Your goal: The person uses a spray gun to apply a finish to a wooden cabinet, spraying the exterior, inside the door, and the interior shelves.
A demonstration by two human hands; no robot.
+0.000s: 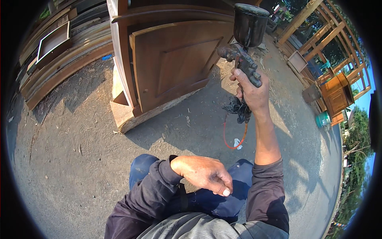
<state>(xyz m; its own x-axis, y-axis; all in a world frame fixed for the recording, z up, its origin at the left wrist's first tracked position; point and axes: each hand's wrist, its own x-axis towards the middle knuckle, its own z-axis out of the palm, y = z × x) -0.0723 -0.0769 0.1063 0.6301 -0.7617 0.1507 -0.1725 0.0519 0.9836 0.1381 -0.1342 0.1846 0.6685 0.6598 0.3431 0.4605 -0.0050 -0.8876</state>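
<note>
My right hand [250, 89] grips a dark, stained spray gun [242, 61] with a large dark cup [250, 26] on top; crumpled black material [234, 107] hangs by its handle, with an orange hose [225, 133] looping below. Beyond it stands a brown wooden cabinet [121, 55] with a raised-panel door [175, 65], on a pale wooden block [123, 119] at ground level. My left hand [203, 175] is low over my blue-trousered legs, palm down, fingers curled closed, with nothing visible in them.
Stacked boards [73, 77] with a shallow drawer [53, 44] lie at left. At right are wooden frames [326, 38], a small orange-brown cabinet [334, 97], a teal bucket [323, 118] and trees [350, 151]. A white scrap [238, 144] lies on the dusty ground [71, 167].
</note>
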